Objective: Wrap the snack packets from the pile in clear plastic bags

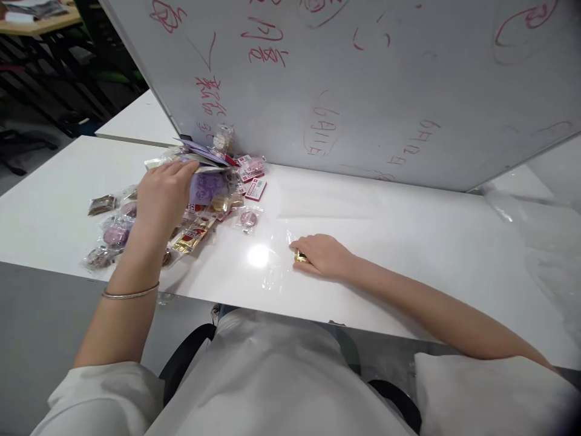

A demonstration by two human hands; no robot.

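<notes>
At the pile on the left of the table, my left hand (164,188) has its fingers closed on the edge of a purple patterned bag (207,188), with more flat purple and pale bags by it. Beneath and around that hand lie several clear-wrapped snacks, among them a pink one (249,219) and a purple one (115,235). A gold and red packet (195,235) rests at the pile's front. My right hand (324,255) lies low on the white table, closed around a small gold packet (300,257); most of the packet is hidden by the fingers.
A whiteboard (363,91) with red handwriting stands along the back of the white table (318,206). Small red-and-white cards (256,189) lie at the pile's right edge. Crumpled clear plastic (549,254) covers the table's right end. A brown packet (102,204) lies far left.
</notes>
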